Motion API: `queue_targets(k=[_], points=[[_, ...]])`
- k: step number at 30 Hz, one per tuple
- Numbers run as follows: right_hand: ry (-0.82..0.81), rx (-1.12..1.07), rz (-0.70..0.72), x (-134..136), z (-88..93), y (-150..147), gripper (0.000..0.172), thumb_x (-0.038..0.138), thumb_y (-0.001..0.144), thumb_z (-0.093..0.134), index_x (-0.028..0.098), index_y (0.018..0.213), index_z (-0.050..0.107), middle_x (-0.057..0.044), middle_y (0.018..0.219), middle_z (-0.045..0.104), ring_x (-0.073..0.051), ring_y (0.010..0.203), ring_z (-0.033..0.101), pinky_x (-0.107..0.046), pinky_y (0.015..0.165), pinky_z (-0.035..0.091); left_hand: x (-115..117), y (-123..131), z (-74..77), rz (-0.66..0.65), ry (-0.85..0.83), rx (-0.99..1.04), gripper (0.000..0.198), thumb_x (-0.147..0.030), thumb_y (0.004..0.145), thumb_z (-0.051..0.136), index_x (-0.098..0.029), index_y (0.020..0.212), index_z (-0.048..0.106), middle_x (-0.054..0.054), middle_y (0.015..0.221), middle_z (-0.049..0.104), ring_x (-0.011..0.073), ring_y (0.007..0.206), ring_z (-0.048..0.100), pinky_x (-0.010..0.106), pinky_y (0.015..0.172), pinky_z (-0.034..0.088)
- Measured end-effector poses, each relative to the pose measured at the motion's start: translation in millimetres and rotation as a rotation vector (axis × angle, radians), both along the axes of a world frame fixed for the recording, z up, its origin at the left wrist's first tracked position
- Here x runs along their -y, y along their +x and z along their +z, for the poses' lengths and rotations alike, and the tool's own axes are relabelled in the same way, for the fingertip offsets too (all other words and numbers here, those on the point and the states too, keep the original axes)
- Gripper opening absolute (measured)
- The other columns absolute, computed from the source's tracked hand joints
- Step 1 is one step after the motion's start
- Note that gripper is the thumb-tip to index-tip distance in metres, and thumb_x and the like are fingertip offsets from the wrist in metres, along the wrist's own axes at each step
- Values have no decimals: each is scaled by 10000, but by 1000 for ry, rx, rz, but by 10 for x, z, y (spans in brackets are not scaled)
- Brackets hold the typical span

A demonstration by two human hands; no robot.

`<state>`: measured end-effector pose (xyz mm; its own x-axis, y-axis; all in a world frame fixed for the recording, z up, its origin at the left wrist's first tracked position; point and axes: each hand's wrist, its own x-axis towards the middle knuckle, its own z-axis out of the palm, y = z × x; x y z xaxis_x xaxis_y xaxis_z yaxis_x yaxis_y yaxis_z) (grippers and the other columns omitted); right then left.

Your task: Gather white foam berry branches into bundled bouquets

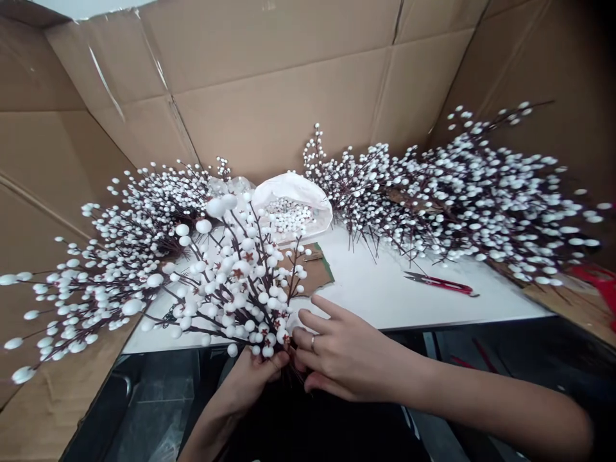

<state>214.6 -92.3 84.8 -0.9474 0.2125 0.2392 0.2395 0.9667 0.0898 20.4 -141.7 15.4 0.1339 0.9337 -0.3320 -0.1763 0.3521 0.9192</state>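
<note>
White berries [242,268] crowd the bunch [239,300] my left hand [253,378] grips by its stems [292,276], nearer me than the bag [274,187]. My right hand [337,353] bends its fingers at the base; whether they pinch anything, I can't tell. I'd judge this bunch well filled, with loose berries [289,215] left inside the bag. My hands hide the lower stems.

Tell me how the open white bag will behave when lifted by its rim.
The white bag would probably sag and fold, as its rim looks thin and uneven. The white berries inside might spill if it tips, since its mouth gapes open. They would likely roll, being rounded and seemingly loose.
</note>
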Motion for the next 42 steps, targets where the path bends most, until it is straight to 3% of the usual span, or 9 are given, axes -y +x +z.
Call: queue_targets(k=[5, 9, 12, 15, 20, 24, 29, 37, 42], points=[[268, -101, 3, 19, -166, 74, 439, 476, 859, 497, 132, 1114, 592, -98, 1242, 573, -267, 1320, 308, -447, 1037, 333, 16, 6, 13, 65, 80, 73, 158, -287, 757, 664, -204, 883, 618, -19, 760, 604, 107, 638, 494, 223, 542, 363], [263, -185, 3, -7, -240, 105, 417, 460, 875, 471, 176, 1163, 572, -47, 1304, 542, -203, 1339, 302, -384, 1021, 409, 15, 47, 111, 75, 59, 158, 160, -282, 752, 673, -154, 844, 641, 20, 781, 622, 120, 681, 534, 240, 613, 421], [244, -191, 8, -25, -229, 122, 318, 271, 929, 396, 184, 1192, 553, 4, 1307, 542, -137, 1323, 332, -310, 1009, 429, 0, 50, 143, 88, 31, 214, 182, -256, 731, 698, -161, 880, 657, 22, 813, 626, 116, 703, 548, 220, 590, 433], [335, -155, -32, -19, -238, 126, 401, 100, 907, 323, 243, 1223, 525, 88, 1343, 498, -68, 1304, 346, -243, 979, 429, -13, 44, 153, 90, -9, 278, 232, -256, 718, 713, -168, 929, 673, 27, 854, 641, 108, 734, 567, 203, 611, 456], [488, -228, -183, 65, -373, 85, 348, 261, 915, 429, 254, 1252, 517, 102, 1417, 398, -93, 1336, 278, -258, 968, 389, 26, 80, 245, 182, -89, 430, 208, -241, 728, 703, -137, 907, 690, 24, 814, 677, 74, 648, 591, 154, 573, 491], [400, -302, -283, 147, -446, 32, 400, 453, 873, 493, 319, 1249, 518, 139, 1465, 276, -194, 1396, 95, -406, 1110, 160, 78, 164, 401, 372, -174, 546, 119, -110, 822, 574, -131, 883, 674, 18, 804, 700, 65, 617, 631, 107, 470, 492], [265, -409, -365, 229, -463, -40, 505, 543, 813, 530, 342, 1274, 494, 126, 1425, 359, -309, 1392, 31, -525, 1100, 45, 94, 279, 557, 534, -230, 673, 221, -34, 876, 428, -112, 912, 632, 35, 786, 707, 75, 630, 668, 104, 485, 534], [31, -547, -477, 458, -455, -195, 654, 513, 777, 595, 322, 1363, 378, 72, 1362, 468, -397, 1372, 36, -577, 1050, 84, 129, 306, 589, 556, -187, 614, 280, -9, 863, 423, -144, 780, 654, 6, 736, 699, 61, 566, 649, 85, 471, 522], [119, -605, -483, 442, -399, -204, 529, 523, 768, 599, 329, 1254, 525, 47, 1255, 584, -363, 1383, -8, -569, 1061, -31, 127, 299, 657, 548, -213, 619, 283, -15, 864, 432, -136, 763, 668, 6, 714, 690, 54, 510, 624, 98, 455, 528]])
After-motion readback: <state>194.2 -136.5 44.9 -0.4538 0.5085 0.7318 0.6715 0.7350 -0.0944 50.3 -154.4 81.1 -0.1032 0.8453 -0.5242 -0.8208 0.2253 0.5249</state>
